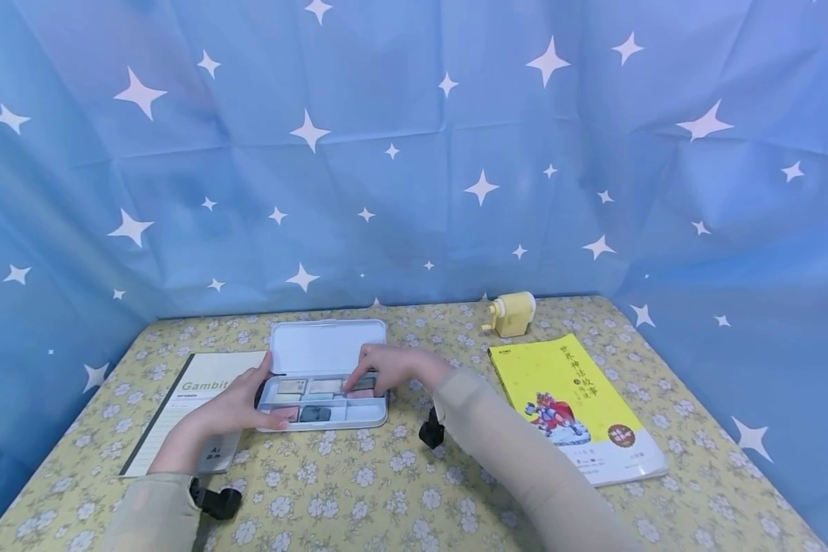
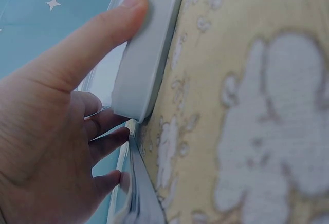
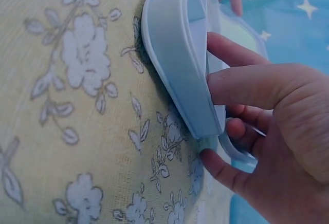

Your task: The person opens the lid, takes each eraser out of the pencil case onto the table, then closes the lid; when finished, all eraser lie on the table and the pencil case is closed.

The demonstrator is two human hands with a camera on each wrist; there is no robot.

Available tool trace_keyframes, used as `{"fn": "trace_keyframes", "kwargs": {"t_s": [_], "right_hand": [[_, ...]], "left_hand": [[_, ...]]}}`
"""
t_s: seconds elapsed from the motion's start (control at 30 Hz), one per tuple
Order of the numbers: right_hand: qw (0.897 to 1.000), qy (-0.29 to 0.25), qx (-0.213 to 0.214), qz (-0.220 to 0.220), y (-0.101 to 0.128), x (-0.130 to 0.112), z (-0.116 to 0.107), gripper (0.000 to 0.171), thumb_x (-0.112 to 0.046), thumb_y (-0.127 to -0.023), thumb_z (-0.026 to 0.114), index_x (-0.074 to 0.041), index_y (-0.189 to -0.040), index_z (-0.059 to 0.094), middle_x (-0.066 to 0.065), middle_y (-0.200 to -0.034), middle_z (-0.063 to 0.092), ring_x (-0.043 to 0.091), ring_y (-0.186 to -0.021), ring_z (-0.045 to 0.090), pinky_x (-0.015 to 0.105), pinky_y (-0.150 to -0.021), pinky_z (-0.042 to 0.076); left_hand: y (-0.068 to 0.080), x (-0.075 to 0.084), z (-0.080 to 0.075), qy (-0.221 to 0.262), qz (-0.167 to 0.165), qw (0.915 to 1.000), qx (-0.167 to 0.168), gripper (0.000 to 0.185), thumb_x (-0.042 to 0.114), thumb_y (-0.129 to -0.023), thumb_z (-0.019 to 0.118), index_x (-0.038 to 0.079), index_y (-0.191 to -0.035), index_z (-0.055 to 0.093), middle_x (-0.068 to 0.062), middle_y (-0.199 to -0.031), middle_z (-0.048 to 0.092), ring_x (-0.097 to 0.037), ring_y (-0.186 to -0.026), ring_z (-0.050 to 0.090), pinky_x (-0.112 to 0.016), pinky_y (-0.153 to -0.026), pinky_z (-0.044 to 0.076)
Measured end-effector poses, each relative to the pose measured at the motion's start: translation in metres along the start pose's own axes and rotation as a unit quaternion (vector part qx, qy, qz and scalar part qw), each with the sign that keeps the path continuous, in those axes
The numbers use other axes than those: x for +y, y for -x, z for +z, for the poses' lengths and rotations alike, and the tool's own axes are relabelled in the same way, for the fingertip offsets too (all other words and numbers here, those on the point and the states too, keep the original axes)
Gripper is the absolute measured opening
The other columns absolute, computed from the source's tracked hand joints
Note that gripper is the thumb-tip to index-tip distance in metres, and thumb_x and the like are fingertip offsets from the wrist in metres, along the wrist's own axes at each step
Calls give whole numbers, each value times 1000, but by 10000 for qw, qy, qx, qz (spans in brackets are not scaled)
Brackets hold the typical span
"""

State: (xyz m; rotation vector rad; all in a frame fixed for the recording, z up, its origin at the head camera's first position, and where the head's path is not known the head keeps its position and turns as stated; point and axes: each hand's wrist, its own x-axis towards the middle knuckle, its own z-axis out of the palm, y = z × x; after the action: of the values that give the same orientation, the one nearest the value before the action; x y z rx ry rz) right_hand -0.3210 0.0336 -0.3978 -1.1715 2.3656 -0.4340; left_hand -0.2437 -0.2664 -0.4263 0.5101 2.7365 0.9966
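Open compartment case (image 1: 323, 383), centre of head frame, lid flat behind it. Left hand (image 1: 238, 405) grasping its left end, thumb along front wall. Right hand (image 1: 379, 366) w/ curled fingers down in the right-hand cells; whether pinching a block, cannot tell. Risk: smooth hard plastic tray could skid on soft floral cloth (image 1: 386, 491) if left grip slackens; small matte blocks could spill. Rounded corners, thin rim.

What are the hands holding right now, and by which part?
The left hand grips the open case by its left end; the right hand's fingers reach into its compartments.
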Motion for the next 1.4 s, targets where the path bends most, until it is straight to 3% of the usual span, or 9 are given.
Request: {"fn": "trace_keyframes", "kwargs": {"t_s": [0.3, 0.6, 0.9, 1.1, 1.33, 1.4], "right_hand": [[9998, 186, 30, -16, 0, -2, 1, 52, 6, -84, 66, -31, -120, 70, 4, -102, 46, 14, -79, 34, 22, -61, 31], [9988, 488, 47, -78, 0, -4, 1, 51, 4, -86, 67, -33, -120, 70, 4, -101, 46, 15, -79, 33, 23, -64, 29], [9982, 601, -48, 57, 4, -7, -4, 50, -1, -86, 70, -34, -124, 65, 2, -105, 46, 16, -85, 39, 25, -69, 34], [9999, 143, -10, 67, 9, -6, -7, 51, 0, -86, 70, -30, -127, 62, 0, -112, 47, 14, -102, 46, 26, -78, 40], [9975, -616, 326, -93, 17, 0, -6, 45, -2, -90, 67, -20, -130, 58, -1, -106, 52, 15, -83, 46, 28, -71, 40], [9959, -791, 431, -73, 20, 1, -6, 44, -3, -92, 65, -20, -131, 56, -2, -107, 54, 13, -85, 49, 27, -72, 42]], "left_hand": [[1, 0, -1, -38, 82, 10000, -10, 126, 40, -73, 84, -6, -152, -3, -31, -142, 33, -46, -128, 33, -62, -101, 28], [0, -1, -1, 1, -45, 10000, -3, 127, 42, -72, 84, -5, -152, -3, -31, -143, 31, -46, -130, 32, -62, -102, 27], [-1, 2, -1, -41, 12, 10000, -21, 127, 42, -72, 84, -4, -153, -3, -34, -146, 24, -50, -133, 26, -64, -101, 26], [-1, 1, -1, -64, 2, 10000, -30, 127, 42, -72, 84, -3, -153, -3, -34, -147, 23, -51, -133, 25, -65, -101, 25], [1, 0, -1, -62, 13, 10000, -3, 127, 42, -72, 84, -3, -153, -3, -35, -147, 23, -51, -133, 25, -65, -101, 25], [1, 0, -1, -95, -6, 10000, -16, 127, 43, -73, 83, -4, -153, -3, -34, -147, 24, -51, -133, 25, -65, -101, 25]]}}
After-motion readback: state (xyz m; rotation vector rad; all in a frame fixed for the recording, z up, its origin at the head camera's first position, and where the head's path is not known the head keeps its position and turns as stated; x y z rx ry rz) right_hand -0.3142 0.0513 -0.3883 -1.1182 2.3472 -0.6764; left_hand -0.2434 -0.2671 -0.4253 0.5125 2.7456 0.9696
